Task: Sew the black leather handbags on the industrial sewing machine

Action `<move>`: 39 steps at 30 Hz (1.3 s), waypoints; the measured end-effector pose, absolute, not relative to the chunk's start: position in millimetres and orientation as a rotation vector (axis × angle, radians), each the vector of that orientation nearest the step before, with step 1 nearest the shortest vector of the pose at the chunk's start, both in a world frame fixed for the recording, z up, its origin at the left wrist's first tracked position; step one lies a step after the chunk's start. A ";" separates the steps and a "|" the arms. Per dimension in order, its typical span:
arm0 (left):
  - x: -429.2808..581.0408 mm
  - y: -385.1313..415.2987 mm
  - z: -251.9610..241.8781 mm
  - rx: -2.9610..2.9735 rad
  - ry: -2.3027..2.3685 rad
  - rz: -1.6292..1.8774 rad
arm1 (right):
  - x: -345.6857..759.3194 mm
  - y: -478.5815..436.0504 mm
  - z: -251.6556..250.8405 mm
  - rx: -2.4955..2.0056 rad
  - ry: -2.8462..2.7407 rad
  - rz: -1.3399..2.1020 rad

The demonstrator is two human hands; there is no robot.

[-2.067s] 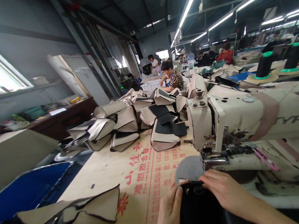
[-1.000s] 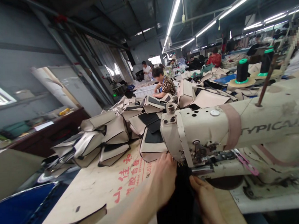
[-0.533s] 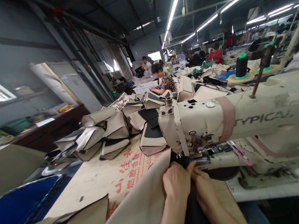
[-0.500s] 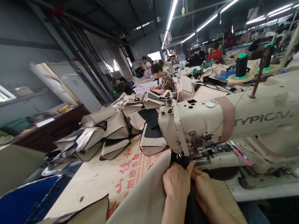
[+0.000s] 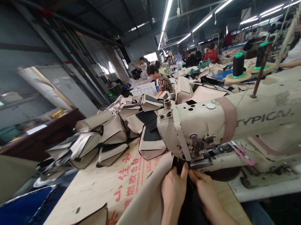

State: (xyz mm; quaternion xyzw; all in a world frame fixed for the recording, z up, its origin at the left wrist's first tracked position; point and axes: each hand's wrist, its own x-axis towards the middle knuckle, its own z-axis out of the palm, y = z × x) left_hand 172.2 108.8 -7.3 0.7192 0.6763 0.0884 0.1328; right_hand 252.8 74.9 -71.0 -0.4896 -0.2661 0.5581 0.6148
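Under the head of a cream sewing machine (image 5: 207, 122) lies a bag piece, with a beige panel (image 5: 145, 201) on its left and black fabric (image 5: 190, 205) on its right. My left hand (image 5: 173, 187) grips the piece where beige meets black, thumb pointing up toward the needle area. Close beside it, my right hand (image 5: 202, 184) pinches the black edge just below the machine's arm. The needle itself is hidden behind the machine head. A small gold-coloured bit of metal shows on the black fabric near the presser area.
Several beige bag pieces with black edging (image 5: 113, 130) are heaped behind and left on the plywood table (image 5: 94, 187). A blue bin (image 5: 21, 212) stands at lower left. Black thread cones (image 5: 237, 65) sit behind the machine. Co-workers (image 5: 164, 81) sit further back.
My left hand has shifted slightly down and left, its thumb drawing away from the right hand, opening a small gap. The beige panel has folded and turned somewhat. The view has swung slightly.
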 end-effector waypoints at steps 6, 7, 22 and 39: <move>172.4 107.3 -15.3 1.992 1.959 0.377 | 266.1 73.4 -71.7 -1.325 -0.829 1.107; 173.2 107.0 -15.8 1.972 1.957 0.387 | 267.4 71.7 -72.4 -1.359 -0.849 1.075; 178.2 107.3 -12.6 1.857 1.964 0.398 | 265.0 74.3 -69.6 -1.595 -1.154 0.783; 168.3 116.9 -13.3 1.964 1.903 0.289 | 261.6 83.9 -79.6 -1.396 -0.818 1.062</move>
